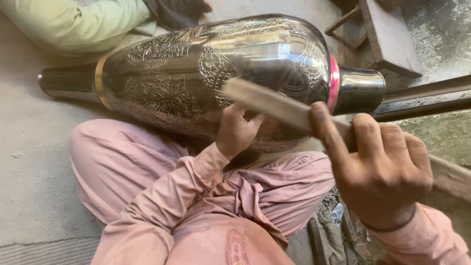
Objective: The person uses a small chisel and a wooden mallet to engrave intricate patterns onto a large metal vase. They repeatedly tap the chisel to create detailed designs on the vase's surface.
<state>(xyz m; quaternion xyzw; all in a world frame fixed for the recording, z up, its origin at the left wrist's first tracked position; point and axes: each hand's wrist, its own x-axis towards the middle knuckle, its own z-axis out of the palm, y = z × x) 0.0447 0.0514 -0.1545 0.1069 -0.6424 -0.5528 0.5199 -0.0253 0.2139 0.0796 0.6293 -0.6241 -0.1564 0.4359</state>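
A large dark metal vase [196, 73] with engraved floral and circular patterns lies on its side across my lap, its neck with a pink band to the right. My left hand [236, 130] rests against the vase's lower side, fingers curled as if pinching a small tool that I cannot make out. My right hand [380, 169] is shut on a flat wooden stick [274, 105], raised in front of the vase and pointing left. My legs in pink cloth are folded under the vase.
Another person's pale green sleeve [73, 24] lies at the top left behind the vase. A wooden bench [390, 34] stands at the top right, with dark metal rods [427, 98] beside the vase's neck. Concrete floor [34, 162] spreads to the left.
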